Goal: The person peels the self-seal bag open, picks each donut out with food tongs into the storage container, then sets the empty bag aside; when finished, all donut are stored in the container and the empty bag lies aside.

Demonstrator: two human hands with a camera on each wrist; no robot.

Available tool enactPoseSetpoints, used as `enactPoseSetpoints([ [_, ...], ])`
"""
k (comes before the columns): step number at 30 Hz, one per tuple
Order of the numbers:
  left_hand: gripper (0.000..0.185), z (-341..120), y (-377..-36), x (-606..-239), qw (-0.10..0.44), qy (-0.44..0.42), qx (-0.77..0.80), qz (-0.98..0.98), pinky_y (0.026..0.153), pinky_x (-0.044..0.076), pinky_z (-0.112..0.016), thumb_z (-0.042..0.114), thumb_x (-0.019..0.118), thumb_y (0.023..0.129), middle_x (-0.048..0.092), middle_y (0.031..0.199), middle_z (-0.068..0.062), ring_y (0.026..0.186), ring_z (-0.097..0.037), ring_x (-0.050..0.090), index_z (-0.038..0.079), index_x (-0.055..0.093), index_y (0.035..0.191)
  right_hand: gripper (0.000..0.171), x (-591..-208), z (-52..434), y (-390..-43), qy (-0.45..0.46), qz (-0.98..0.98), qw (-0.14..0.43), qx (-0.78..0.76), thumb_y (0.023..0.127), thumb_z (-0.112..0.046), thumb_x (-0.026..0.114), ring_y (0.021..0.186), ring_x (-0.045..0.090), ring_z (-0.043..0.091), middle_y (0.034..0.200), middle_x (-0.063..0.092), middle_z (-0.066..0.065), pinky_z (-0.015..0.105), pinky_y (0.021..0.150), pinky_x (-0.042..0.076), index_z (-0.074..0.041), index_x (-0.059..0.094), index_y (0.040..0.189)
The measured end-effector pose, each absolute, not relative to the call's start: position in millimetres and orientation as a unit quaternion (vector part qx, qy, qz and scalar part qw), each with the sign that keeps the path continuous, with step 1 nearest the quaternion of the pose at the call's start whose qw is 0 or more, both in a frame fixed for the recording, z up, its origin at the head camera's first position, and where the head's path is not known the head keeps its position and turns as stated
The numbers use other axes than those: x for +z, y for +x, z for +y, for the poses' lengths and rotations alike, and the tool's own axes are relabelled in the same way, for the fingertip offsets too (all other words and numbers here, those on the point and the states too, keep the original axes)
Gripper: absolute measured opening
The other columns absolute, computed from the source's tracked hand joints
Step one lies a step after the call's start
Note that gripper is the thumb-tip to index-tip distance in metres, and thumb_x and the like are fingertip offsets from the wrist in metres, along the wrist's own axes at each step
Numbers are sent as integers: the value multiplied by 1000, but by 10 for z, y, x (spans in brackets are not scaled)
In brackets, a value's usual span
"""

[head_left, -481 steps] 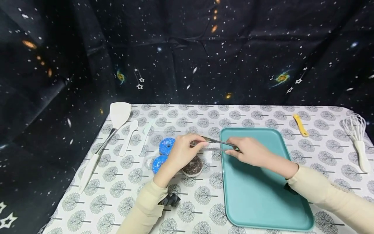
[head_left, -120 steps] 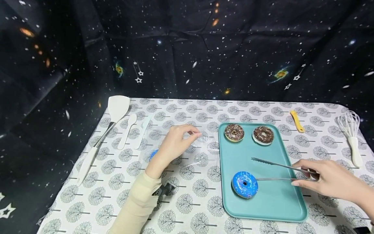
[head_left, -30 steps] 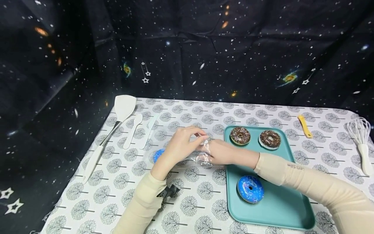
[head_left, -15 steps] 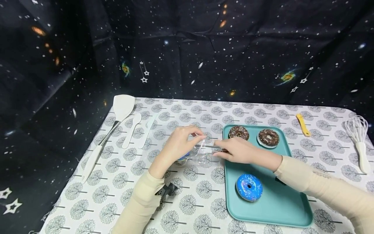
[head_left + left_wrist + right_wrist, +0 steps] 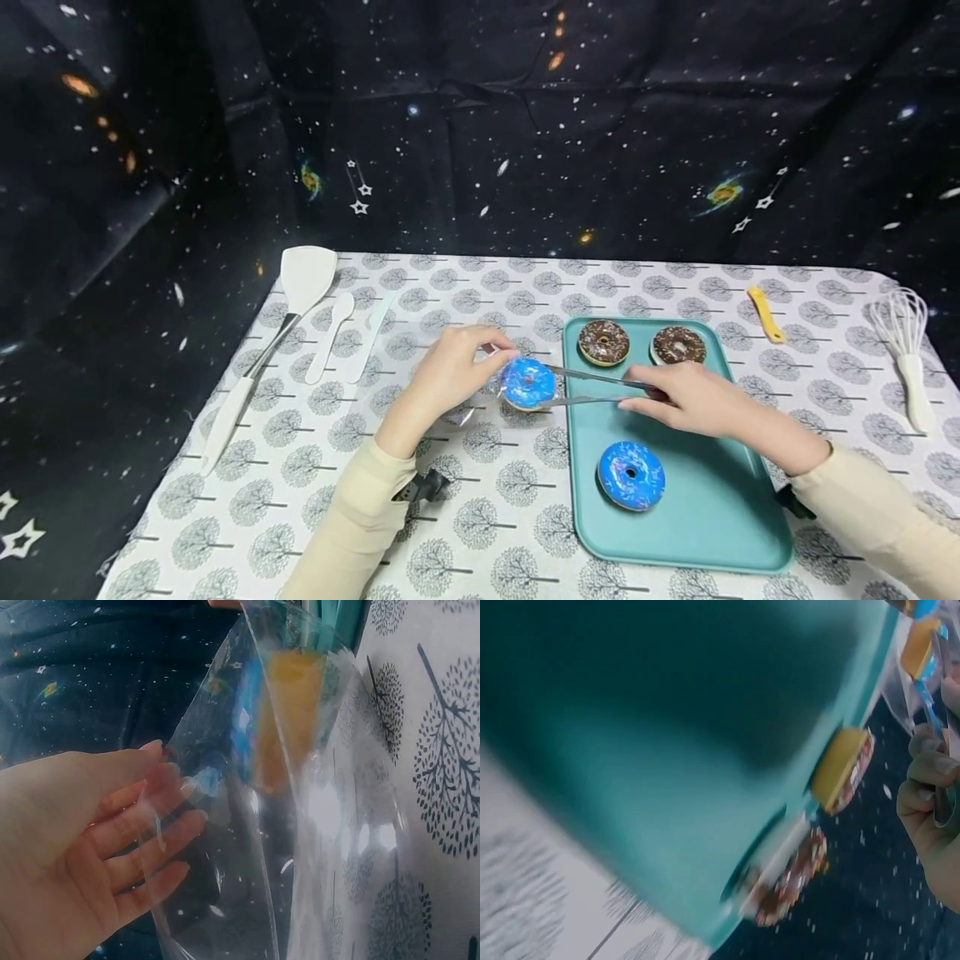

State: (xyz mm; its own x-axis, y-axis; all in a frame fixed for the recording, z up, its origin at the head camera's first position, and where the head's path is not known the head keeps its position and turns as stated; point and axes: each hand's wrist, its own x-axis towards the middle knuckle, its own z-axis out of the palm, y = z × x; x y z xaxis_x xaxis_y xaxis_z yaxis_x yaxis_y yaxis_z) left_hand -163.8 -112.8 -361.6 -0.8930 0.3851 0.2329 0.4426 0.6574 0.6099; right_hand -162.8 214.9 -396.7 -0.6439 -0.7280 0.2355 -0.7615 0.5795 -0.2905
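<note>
My left hand point(image 5: 489, 351) pinches the mouth of a clear plastic bag point(image 5: 471, 407) that lies on the table; the left wrist view shows the fingers point(image 5: 150, 832) behind the bag's film point(image 5: 300, 847). My right hand point(image 5: 642, 397) grips metal tongs point(image 5: 592, 388), and the tongs clamp a blue donut point(image 5: 527, 383) just outside the bag, left of the teal tray point(image 5: 697, 525). On the tray lie another blue donut point(image 5: 631, 475) and two chocolate donuts point(image 5: 603, 342) point(image 5: 677, 344). The right wrist view is blurred, with the tray point(image 5: 667, 750) and a chocolate donut point(image 5: 791, 881) in it.
A white spatula point(image 5: 300, 287), a white spoon point(image 5: 333, 329) and a white flat tool point(image 5: 371, 333) lie at the table's left. A yellow tool point(image 5: 765, 315) and a whisk point(image 5: 903, 342) lie at the right. Dark starry cloth hangs behind and to the left.
The right hand has drawn the tongs rightward out of the bag with a blue donut clamped in them. The left hand has kept its pinch on the bag.
</note>
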Motion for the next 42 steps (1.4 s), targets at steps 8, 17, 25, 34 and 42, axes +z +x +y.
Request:
enactPoseSetpoints([
  [8, 14, -1141, -1628, -3646, 28, -219, -327, -919, 84, 50, -30, 29, 63, 89, 70, 99, 6, 93, -11, 63, 19, 71, 96, 17, -3864, 2606, -1387, 345, -920, 41, 181, 84, -27, 69, 46, 26, -4, 56, 31, -19, 16, 42, 29, -26, 55, 94],
  [17, 22, -1123, -1602, -3687, -25, -240, -306, -921, 77, 50, -25, 31, 60, 91, 69, 102, 5, 88, -8, 61, 16, 69, 103, 21, -3804, 3179, -1079, 246, -952, 15, 179, 85, -25, 68, 45, 29, -2, 53, 34, -18, 19, 43, 28, -36, 52, 91],
  [25, 24, -1100, -1623, -3723, -38, -265, -289, -919, 80, 50, -24, 30, 60, 91, 69, 102, 2, 89, -10, 62, 13, 69, 105, 27, -3911, 3668, -792, 206, -962, 37, 175, 74, -22, 78, 47, 31, -4, 54, 34, -21, 17, 44, 26, -35, 59, 87],
  [34, 30, -1099, -1652, -3763, -55, -262, -278, -922, 99, 44, -34, 32, 59, 92, 64, 117, -3, 111, -19, 58, 10, 66, 111, 38, -4063, 4003, -616, 186, -953, 54, 233, 57, -12, 86, 45, 26, -7, 52, 33, -21, 12, 38, 23, -30, 64, 82],
  [42, 34, -1082, -1635, -3769, -76, -259, -271, -924, 107, 35, -39, 32, 57, 93, 59, 126, -7, 122, -24, 50, 9, 63, 117, 38, -4180, 4145, -575, 213, -928, -12, 305, 56, -6, 86, 47, 27, -10, 50, 36, -16, 15, 34, 22, -24, 66, 83],
])
